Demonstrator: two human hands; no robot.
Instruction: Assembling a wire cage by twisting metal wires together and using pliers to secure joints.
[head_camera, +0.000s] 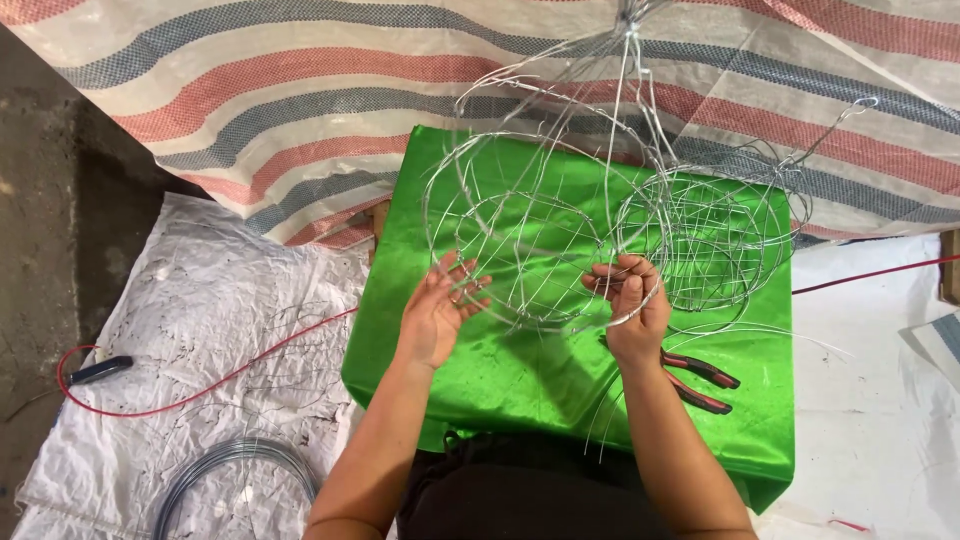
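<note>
1. While both hands work at the wire frame (530, 250), the frame hangs just ahead of and between them, over the green cloth (480, 370).
2. Left hand (440, 310): palm up, fingers spread loosely, fingertips touching the frame's lower left hoop; not closed around anything.
3. Right hand (632, 305): fingers curled shut on the lower right rim of the hoop, pinching wire.
4. Frame's long axis runs up and away from the hands, ribs meeting at a knot near the top edge of view; hoops lie roughly crosswise to that axis.
5. Right hand is the nearer one and the only one actually gripping; left only touches.
6. Second wire frame (715, 240) sits just beyond the right hand, touching or overlapping the first; cannot tell which.
7. Red-handled pliers (700, 380) lie on the cloth just beside the right wrist.
8. Wire coil (235, 475) lies well apart, outside the left forearm; red cord (200, 395) runs on the white sheet (200, 290).
</note>
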